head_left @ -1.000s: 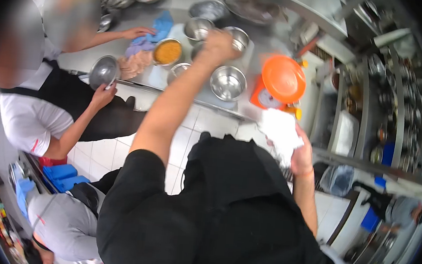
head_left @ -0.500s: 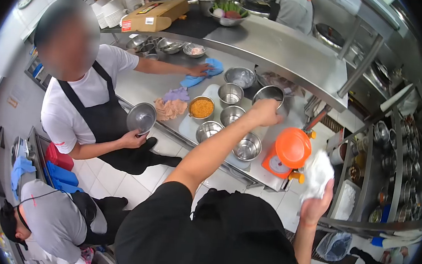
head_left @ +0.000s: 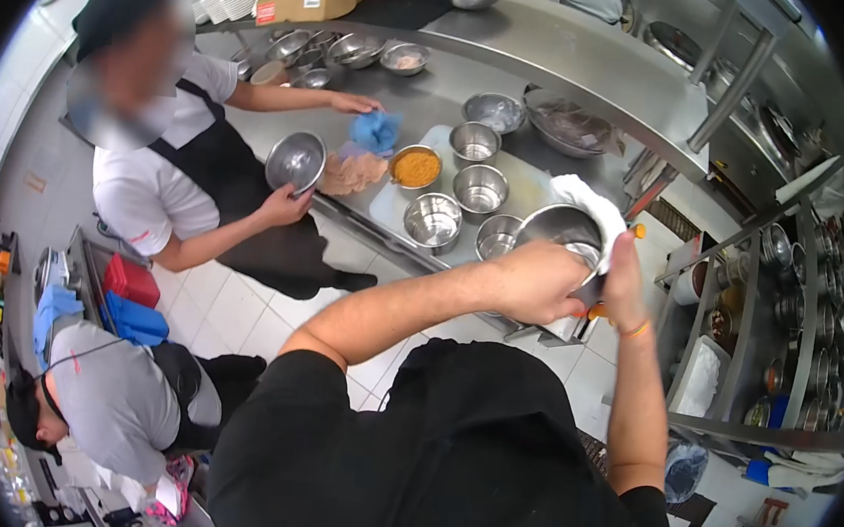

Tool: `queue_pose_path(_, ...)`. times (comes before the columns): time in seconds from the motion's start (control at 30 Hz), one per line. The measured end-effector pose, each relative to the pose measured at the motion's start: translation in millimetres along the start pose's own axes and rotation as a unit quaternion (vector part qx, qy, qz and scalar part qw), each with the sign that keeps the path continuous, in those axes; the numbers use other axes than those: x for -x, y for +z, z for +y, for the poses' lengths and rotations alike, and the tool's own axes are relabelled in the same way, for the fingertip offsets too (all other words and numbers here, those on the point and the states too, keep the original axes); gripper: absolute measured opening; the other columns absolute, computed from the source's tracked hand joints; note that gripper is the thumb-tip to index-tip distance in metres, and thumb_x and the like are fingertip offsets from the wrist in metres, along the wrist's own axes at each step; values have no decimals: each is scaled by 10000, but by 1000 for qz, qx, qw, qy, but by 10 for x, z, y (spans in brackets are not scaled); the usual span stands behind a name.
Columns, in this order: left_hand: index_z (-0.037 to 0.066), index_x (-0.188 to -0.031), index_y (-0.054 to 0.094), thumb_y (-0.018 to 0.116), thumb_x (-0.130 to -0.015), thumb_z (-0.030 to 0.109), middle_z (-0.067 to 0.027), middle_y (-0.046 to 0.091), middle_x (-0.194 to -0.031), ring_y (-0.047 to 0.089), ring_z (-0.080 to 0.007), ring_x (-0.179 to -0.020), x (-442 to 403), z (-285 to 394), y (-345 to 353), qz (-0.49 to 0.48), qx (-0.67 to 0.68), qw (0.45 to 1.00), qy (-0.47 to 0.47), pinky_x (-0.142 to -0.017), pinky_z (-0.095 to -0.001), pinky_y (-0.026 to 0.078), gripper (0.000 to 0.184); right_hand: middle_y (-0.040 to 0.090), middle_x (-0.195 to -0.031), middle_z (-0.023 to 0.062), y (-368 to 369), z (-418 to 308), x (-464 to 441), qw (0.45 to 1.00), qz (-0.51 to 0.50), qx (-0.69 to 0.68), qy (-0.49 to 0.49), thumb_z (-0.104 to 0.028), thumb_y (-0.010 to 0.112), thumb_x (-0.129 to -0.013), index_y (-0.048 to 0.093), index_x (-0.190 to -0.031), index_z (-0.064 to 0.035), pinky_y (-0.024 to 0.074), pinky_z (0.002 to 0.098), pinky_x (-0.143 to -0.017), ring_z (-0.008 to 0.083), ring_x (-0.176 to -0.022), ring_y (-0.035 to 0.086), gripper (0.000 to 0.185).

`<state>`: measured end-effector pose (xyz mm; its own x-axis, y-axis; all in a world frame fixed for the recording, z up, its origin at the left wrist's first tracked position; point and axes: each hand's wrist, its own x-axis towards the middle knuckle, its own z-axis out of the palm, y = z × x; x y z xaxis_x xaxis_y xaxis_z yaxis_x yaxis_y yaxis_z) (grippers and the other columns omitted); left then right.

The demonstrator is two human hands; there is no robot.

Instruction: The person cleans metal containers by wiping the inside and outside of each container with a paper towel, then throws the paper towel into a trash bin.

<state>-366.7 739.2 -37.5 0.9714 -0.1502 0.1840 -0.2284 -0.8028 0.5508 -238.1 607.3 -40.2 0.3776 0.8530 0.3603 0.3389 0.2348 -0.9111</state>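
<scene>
Bowl of round, bright steel (head_left: 551,225): held, mouth turned toward the camera, above the front of the grey steel counter (head_left: 422,93); clock directions here were taken from it.
Left hand (head_left: 541,282): curled tightly at six o'clock, the near wall and rim of the bowl apparently pinched between thumb and fingers.
Right hand (head_left: 626,286): placed at four o'clock, pressed to a folded white cloth (head_left: 593,206); how its hidden fingers were set could not be told.
Cloth contact: the white cloth was laid against the outer rim from one to three o'clock.
Smaller bowls: four deep, round steel bowls (head_left: 479,190) were stood upright on a pale, flat board (head_left: 385,203), between nine and eleven o'clock.
Filled bowl: a steel bowl of orange, crumb-like food (head_left: 416,168) was seen between nine and ten o'clock, near them.
Handling so far: one bowl had been brought to the cloth, and its handling was judged to be midway; it was not yet set down. Whether the four others had been handled likewise could not be told.
Co-worker: at nine o'clock, a wide, shallow steel bowl (head_left: 295,160) was held and a crumpled blue cloth (head_left: 377,131) was touched by a person in a white shirt and black apron (head_left: 212,160).
</scene>
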Motion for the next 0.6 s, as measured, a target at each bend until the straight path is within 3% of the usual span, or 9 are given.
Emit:
queue_pose_path(0.07,-12,-782,591,763,-866,245,-192,630,-787,650,-432,-799,50,155,-162,-20,35,998,44,-727,-505,505,321,591,-1427,140,-251,308,-51,965,-53,-218,132,-618,217,-1094,483,-1474,49,376,373,-1156,245,-1340,541,813)
queue_pose_path(0.1,-7,-781,550,764,-889,235,-183,600,-785,626,-435,-779,86,245,-231,-28,60,996,67,-712,-510,490,341,637,-1372,143,-289,111,-92,923,-82,-321,194,-662,260,-1071,543,-1426,35,423,379,-1136,243,-1280,598,832)
queue_pose_path(0.2,-11,-808,539,776,-887,213,-183,589,-813,616,-431,-777,100,426,-275,48,97,973,203,-698,-497,487,335,668,-1328,169,-377,348,-122,801,-146,-546,199,-696,301,-1046,608,-1345,31,469,412,-1111,278,-1229,642,844)
queue_pose_path(0.23,-8,-830,537,788,-880,199,-170,570,-809,607,-418,-766,126,448,-313,67,101,972,201,-676,-482,486,329,694,-1279,190,-288,345,-85,744,-123,-626,198,-727,336,-1017,648,-1278,33,493,441,-1094,310,-1184,673,862)
queue_pose_path(0.27,-6,-832,540,793,-876,198,-168,567,-805,606,-413,-761,135,426,-337,91,82,972,199,-671,-480,485,328,658,-1345,196,-209,333,-72,725,-124,-661,149,-733,343,-1011,607,-1345,16,485,468,-1100,315,-1233,645,862)
queue_pose_path(0.37,-1,-842,560,804,-867,200,-153,572,-801,608,-387,-736,124,265,-301,162,13,970,183,-645,-467,486,317,589,-1446,166,18,326,74,713,-99,-684,117,-708,358,-1021,533,-1448,-80,479,514,-1097,318,-1307,586,779)
queue_pose_path(0.47,-17,-985,656,803,-864,133,-158,663,-908,672,-368,-791,102,79,-101,194,-14,971,140,-678,-418,534,243,650,-1343,112,271,738,253,719,28,-691,74,-647,383,-1045,582,-1386,-98,501,502,-1062,304,-1215,629,677)
queue_pose_path(0.53,-16,-1073,689,795,-868,90,-157,705,-950,719,-331,-834,129,-14,40,182,33,980,75,-719,-385,561,254,657,-1334,113,267,636,219,686,-27,-724,70,-611,406,-1055,591,-1375,-80,511,465,-1042,290,-1219,629,647)
queue_pose_path(0.6,-2,-1063,715,800,-857,58,-147,737,-948,743,-284,-846,126,-10,18,174,83,974,121,-729,-367,570,231,662,-1328,113,160,694,214,705,-16,-705,76,-614,426,-1049,592,-1374,-61,516,434,-1028,277,-1200,639,663)
